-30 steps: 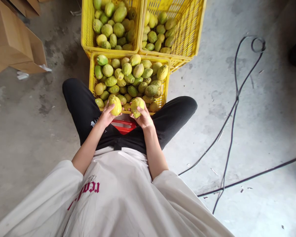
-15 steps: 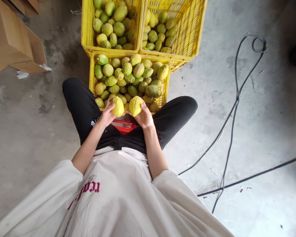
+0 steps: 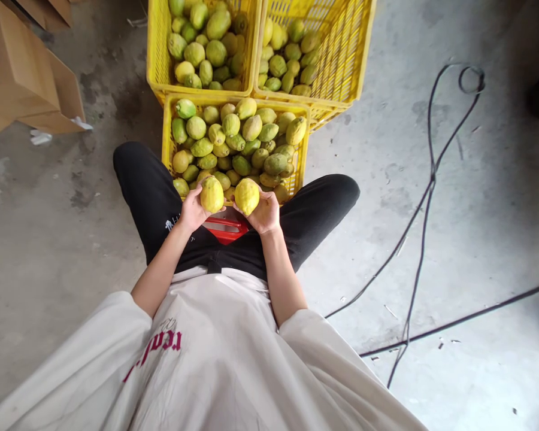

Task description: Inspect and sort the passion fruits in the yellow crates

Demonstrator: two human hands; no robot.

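Observation:
My left hand (image 3: 189, 211) is wrapped round a bumpy yellow fruit (image 3: 211, 194). My right hand (image 3: 265, 215) cups a second yellow fruit (image 3: 247, 196) from below. Both fruits are held side by side, close together, just above the near edge of a yellow crate (image 3: 167, 129) that stands between my knees. The crate is heaped with several green and yellow fruits of the same kind.
Two more yellow crates (image 3: 155, 54) (image 3: 354, 60) with fruit stand behind the near one. A red stool (image 3: 224, 228) shows under my hands. Cardboard boxes (image 3: 22, 78) lie at the far left. Black cables (image 3: 424, 197) run over the concrete floor on the right.
The fruit in my right hand has been turned, so its yellow side faces up and my fingers are under it. Both fruits moved slightly closer together.

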